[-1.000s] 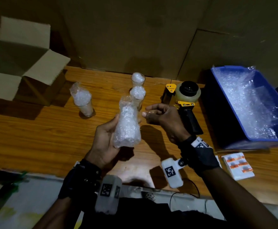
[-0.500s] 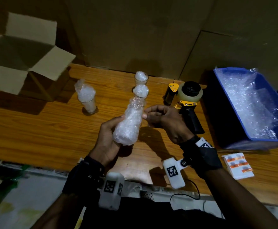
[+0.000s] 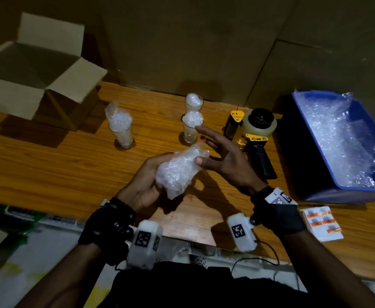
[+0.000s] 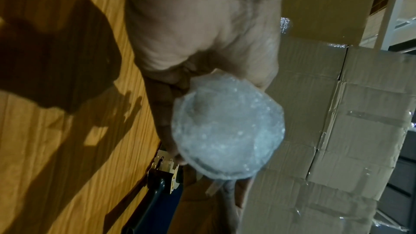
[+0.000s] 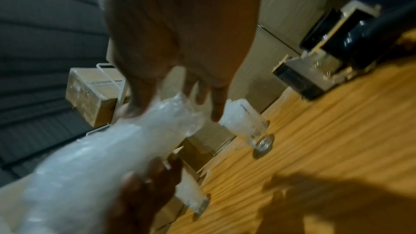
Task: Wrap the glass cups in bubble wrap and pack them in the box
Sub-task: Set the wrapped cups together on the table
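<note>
Head: left hand grips the wrapped cup, now tilted above the table; right hand has spread, thumb touching.
Left wrist: bundle's round end faces camera.
Right wrist: fingers splayed; wrapping looks finished, box next.

I see black straps round both my wrists, each carrying a white camera block printed with a black square code marker, a thin dark cable trailing at lower right of frame.
</note>
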Available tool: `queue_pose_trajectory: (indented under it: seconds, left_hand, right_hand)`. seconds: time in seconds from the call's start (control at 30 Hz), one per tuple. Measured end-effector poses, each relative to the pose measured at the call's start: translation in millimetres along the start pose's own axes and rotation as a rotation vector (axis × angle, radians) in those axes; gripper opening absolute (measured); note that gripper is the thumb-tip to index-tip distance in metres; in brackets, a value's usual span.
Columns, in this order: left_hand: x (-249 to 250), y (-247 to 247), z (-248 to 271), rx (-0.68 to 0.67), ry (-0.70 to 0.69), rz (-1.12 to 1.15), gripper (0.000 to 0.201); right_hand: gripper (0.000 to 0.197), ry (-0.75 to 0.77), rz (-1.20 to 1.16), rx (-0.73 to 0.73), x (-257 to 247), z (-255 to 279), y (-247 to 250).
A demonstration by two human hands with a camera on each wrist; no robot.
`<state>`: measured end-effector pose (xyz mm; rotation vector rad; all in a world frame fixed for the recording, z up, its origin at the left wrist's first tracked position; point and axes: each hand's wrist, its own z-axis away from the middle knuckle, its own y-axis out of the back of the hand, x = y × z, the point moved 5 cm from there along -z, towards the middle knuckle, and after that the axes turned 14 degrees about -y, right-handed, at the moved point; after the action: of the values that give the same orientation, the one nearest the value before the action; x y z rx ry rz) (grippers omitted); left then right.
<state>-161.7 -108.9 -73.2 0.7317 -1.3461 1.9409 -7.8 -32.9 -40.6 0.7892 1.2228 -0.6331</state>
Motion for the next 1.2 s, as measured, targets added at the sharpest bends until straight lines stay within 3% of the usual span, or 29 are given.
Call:
queue_pose_trajectory:
  seconds: [0.17,0.27,0.4,0.57,0.7,0.8,0.87,1.0,1.07,1.2]
  left_hand:
    - [2,-1,-6,-0.020,0.088,-0.108,0.038]
    - [-2,-4,-3,-0.061,0.206,-0.087,0.052]
    - [-5,-5,-3,-0.111,0.211,0.001,0.069]
    - [-3,0,-11,-0.103,0.040,-0.219,0.068]
    - [-2,-3,-14,-0.106,-0.084,-0.425,0.059]
    - [-2,0,-16,-0.046,-0.177,-0.510,0.044]
    - [-1,1,-15,-0.011,-0.234,-0.509,0.037]
    - [8,2,-12,0.110,-0.393,-0.591,0.035]
    - [13,3,-11,0.154,-0.468,-0.625,0.039]
    - [33,22,-7,0.277,-0.601,-0.675,0.054]
  right_hand:
    - [0.043,0.038,0.148,-0.170,-2,-1,4]
    - [0.050,0.014,0.190,-0.199,0,-2,10]
    - [0.058,-0.031,0.183,-0.251,8,-2,12]
    - [0.064,-0.044,0.322,-0.190,25,-7,17]
    - [0.037,-0.083,0.224,-0.097,32,-11,19]
    - [0.031,-0.124,0.137,-0.132,35,-12,11]
    - [0.046,-0.126,0.241,-0.138,37,-17,5]
    - [0.096,-0.051,0.462,-0.096,34,-29,-7]
    - [0.097,-0.018,0.527,-0.039,27,-34,-14]
    - [0.074,0.019,0.464,0.053,10,-51,-40]
